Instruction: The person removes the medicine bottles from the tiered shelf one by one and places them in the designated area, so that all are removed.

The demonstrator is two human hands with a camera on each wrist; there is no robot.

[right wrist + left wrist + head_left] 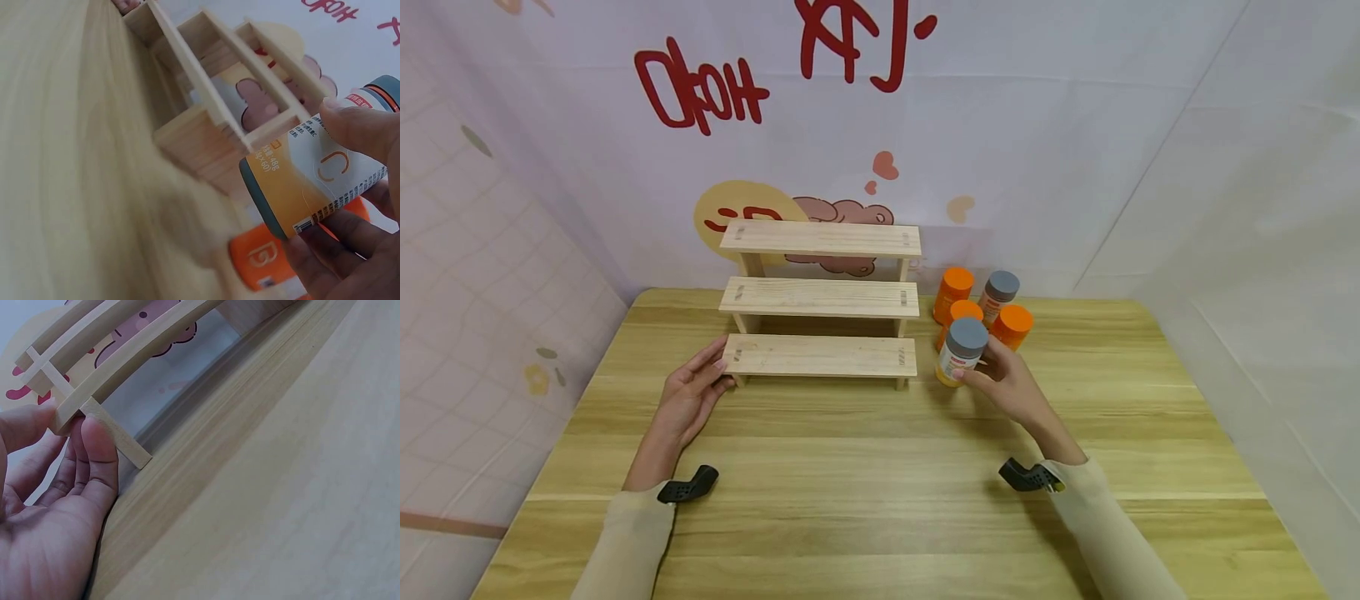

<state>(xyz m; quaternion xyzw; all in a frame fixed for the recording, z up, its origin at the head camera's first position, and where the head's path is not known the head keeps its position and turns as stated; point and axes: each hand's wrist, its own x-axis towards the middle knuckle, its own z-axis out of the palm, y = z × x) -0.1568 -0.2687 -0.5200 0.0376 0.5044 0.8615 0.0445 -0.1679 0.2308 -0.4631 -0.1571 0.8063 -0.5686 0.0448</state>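
Nearest the camera, two cream sleeves are reaching forward over the pale wooden table (880, 517), each wrist carrying a small black mount. The left hand (688, 398) is lying with its fingers (100, 456) straight and relaxed, their tips touching the left end of the lowest step of the three-tier unpainted wooden step shelf (820, 356); it is gripping nothing. The right hand (1009, 385) is curling its thumb and fingers round the grey-capped bottle with a white and orange label (960, 352), holding it just off the right end of the lowest step, tilted, with its base clear of the table in the right wrist view. The label is carrying a large orange "C" and small print too fine to read, plus a barcode near the base.

Just behind the held bottle, three orange-capped orange bottles (953, 293) and another grey-capped bottle (997, 293) are standing close together on the table, right of the shelf. One orange bottle is showing a white "B" in the right wrist view.

Farthest back, a white backdrop sheet (1075, 125) is hanging, showing red lettering that is appearing mirrored and cartoon shapes in yellow and pink.
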